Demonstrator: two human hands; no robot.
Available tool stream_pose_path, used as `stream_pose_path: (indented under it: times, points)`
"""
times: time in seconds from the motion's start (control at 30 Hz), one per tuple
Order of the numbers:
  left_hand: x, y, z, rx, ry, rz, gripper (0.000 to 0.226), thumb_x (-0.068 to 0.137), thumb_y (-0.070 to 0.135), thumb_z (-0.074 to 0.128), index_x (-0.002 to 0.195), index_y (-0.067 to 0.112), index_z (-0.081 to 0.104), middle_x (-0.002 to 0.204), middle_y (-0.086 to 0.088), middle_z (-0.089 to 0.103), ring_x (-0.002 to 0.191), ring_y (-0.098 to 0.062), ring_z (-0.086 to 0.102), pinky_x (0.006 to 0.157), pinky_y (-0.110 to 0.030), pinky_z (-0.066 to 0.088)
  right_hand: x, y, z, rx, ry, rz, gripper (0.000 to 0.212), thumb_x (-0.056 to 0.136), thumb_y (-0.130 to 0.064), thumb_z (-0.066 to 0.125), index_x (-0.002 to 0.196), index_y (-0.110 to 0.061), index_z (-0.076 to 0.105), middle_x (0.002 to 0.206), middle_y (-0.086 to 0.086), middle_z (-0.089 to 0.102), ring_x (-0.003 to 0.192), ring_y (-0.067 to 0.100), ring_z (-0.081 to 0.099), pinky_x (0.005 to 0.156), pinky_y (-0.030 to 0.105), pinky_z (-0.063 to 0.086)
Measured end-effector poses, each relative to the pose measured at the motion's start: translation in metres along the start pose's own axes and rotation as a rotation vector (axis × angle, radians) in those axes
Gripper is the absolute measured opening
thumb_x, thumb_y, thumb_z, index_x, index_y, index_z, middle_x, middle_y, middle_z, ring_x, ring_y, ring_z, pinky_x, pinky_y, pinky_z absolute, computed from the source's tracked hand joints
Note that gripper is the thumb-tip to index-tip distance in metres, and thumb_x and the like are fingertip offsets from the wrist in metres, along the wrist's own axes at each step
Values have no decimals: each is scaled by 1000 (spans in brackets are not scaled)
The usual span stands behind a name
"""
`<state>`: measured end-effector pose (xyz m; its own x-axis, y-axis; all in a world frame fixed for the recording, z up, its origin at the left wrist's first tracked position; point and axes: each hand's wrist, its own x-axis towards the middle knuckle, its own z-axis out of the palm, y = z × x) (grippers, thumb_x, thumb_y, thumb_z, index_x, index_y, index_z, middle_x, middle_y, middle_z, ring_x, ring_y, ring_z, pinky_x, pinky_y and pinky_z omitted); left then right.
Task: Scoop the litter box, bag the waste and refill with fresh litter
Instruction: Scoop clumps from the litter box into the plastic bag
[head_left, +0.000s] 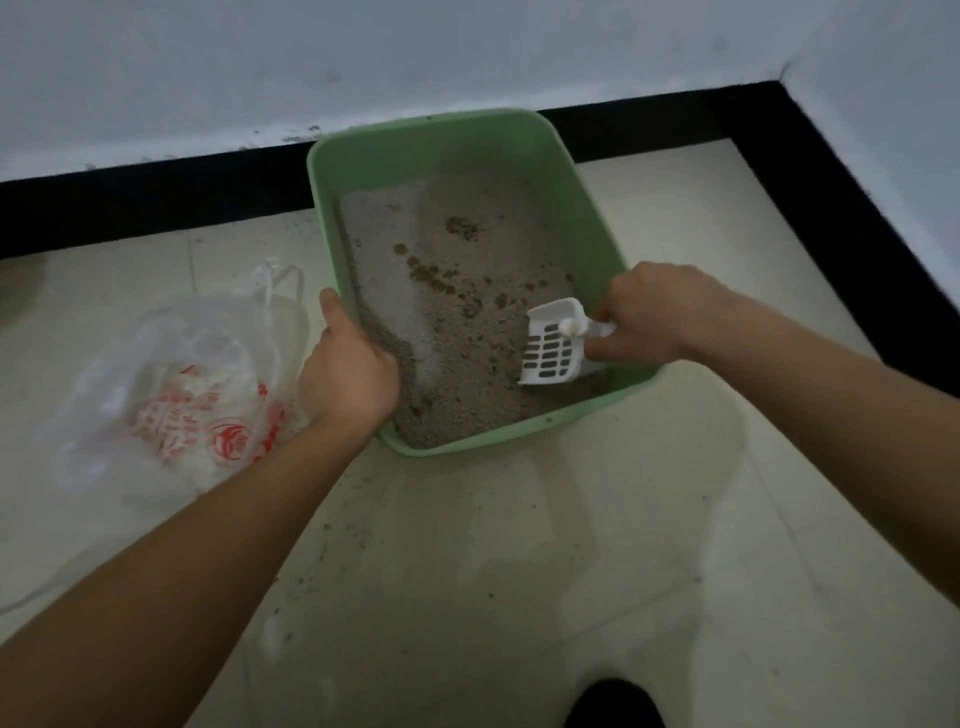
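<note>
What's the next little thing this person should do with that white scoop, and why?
Probably slide the white slotted plastic scoop forward under the nearest brown clumps. The right hand holds its handle, the scoop looks empty and rests on the grey litter just short of them, and the left hand grips the rim of the green plastic litter box, steadying it.

A home's room corner: tiled floor (519, 571), black skirting (156, 202), white wall (363, 62), cat litter box (587, 228)

Most of the handle of the scoop (550, 348) hides inside the right hand (649, 317). Red print on the plastic bag (171, 395) is too blurry to read. A dark thing (613, 704) is cut off at the bottom
</note>
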<state>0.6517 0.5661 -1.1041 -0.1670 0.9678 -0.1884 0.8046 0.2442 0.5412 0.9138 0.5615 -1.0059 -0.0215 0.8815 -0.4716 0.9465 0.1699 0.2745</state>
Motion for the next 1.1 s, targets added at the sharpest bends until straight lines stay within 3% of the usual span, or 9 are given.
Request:
stream_pose_path:
  times: [0.23, 0.47, 0.67, 0.77, 0.87, 0.93, 1.1]
  points:
    - [-6, 3, -8, -7, -15, -8, 70, 95, 15, 43, 155, 17, 7, 85, -9, 53, 73, -29, 51, 65, -40, 46, -17, 10, 16, 148, -5, 20, 44, 87, -60, 51, 79, -19, 67, 67, 3, 60, 66, 22, 60, 56, 29, 48]
    - [-7, 1, -13, 30, -16, 7, 66, 96, 13, 43, 154, 13, 12, 79, -5, 51, 69, -27, 50, 60, -36, 41, -19, 9, 31, 147, 25, -12, 55, 88, -65, 47, 68, -15, 62, 63, 4, 59, 62, 23, 60, 54, 29, 47]
    - [-14, -5, -13, -41, -12, 29, 61, 99, 15, 39, 155, 12, 13, 83, -2, 53, 63, -19, 47, 61, -32, 38, -3, -13, 62, 357, 20, -67, 57, 91, -70, 41, 81, -19, 66, 64, 3, 60, 63, 21, 60, 59, 34, 50]
    - [-15, -6, -8, -68, 13, 10, 58, 101, 18, 39, 154, 14, 15, 87, 1, 53, 67, -19, 49, 62, -32, 39, 11, -27, 67, 395, 24, -65, 58, 91, -71, 42, 79, -19, 64, 63, 2, 57, 61, 19, 58, 54, 33, 44]
    - [-15, -8, -3, -84, 39, 27, 53, 104, 25, 35, 153, 13, 18, 71, 2, 51, 62, -23, 53, 58, -35, 42, 31, -47, 73, 486, 10, -83, 60, 92, -69, 43, 81, -14, 63, 69, 5, 58, 64, 22, 57, 53, 32, 37]
    - [-16, -10, -2, -90, 58, 47, 51, 105, 29, 31, 152, 11, 21, 72, 1, 53, 65, -26, 56, 59, -36, 44, 43, -62, 78, 572, -6, -100, 61, 92, -69, 42, 82, -12, 61, 70, 4, 57, 68, 24, 56, 56, 33, 38]
    - [-17, -10, 1, -175, 156, 11, 49, 106, 35, 26, 150, 12, 29, 82, 2, 51, 75, -15, 46, 64, -30, 32, 60, -84, 79, 798, 44, -154, 50, 96, -60, 47, 72, -16, 50, 68, 3, 53, 63, 19, 50, 56, 34, 34]
